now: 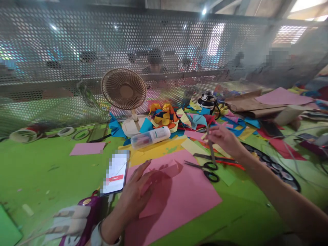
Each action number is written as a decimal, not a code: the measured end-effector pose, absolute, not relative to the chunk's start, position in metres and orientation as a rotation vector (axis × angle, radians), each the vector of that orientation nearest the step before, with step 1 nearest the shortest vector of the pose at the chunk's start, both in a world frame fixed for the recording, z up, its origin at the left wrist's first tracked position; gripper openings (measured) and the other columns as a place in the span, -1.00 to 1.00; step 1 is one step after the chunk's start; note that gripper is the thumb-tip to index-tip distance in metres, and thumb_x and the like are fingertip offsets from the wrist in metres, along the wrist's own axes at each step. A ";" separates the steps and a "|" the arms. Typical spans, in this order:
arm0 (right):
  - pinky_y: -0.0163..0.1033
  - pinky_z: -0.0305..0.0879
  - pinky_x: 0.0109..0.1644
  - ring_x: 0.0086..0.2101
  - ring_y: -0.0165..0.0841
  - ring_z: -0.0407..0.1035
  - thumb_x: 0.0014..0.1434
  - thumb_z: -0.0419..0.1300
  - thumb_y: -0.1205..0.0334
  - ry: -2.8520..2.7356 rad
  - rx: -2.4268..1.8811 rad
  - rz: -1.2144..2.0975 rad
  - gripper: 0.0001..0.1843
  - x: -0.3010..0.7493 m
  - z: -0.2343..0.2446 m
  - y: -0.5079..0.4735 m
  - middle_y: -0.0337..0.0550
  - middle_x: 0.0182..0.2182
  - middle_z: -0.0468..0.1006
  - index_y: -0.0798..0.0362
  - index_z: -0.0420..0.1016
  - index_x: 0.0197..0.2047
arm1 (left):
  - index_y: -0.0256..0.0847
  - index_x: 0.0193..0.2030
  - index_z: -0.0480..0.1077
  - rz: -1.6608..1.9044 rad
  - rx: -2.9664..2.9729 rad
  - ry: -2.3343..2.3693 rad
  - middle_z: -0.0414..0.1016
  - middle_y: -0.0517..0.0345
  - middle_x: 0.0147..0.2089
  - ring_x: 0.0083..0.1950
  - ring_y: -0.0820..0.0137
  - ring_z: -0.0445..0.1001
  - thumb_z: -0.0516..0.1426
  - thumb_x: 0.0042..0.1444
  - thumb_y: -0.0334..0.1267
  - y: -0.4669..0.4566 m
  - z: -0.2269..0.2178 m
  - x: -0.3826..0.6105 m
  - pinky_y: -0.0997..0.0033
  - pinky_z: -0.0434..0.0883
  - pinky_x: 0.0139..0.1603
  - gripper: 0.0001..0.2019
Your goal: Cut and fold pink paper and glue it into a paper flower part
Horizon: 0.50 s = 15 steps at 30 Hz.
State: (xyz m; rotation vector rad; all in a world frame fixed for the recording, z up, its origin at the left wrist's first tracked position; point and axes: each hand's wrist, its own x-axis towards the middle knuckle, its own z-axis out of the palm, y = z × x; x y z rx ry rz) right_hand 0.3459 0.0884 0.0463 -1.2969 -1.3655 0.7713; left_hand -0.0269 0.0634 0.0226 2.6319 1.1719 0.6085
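My left hand (137,194) lies flat with fingers spread on a large pink paper sheet (176,196) on the green table (51,174). A folded pink piece (167,169) sits just beyond its fingertips. My right hand (224,138) is raised over the table, fingers pinched on a thin grey stick-like tool (211,150) that points down toward black-handled scissors (205,168). A smartphone (115,174) lies left of the pink sheet.
A small beige fan (124,89) stands at the back, with a glue bottle (151,136) lying in front of it. Coloured paper scraps and folded shapes (166,116) pile behind. Tape rolls (65,131) sit far left. A perforated metal screen (102,51) closes the back.
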 end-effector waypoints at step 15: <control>0.08 0.31 -0.13 -0.10 0.01 0.42 0.06 0.13 0.03 -1.788 -2.151 -0.088 -0.62 0.432 0.002 -0.038 0.07 -0.01 0.48 -0.21 0.37 -0.01 | -0.19 0.07 0.33 0.682 2.398 1.391 0.36 0.03 -0.14 -0.12 0.27 0.40 0.01 0.12 -0.34 0.068 0.027 -0.029 0.21 0.39 -0.09 -0.64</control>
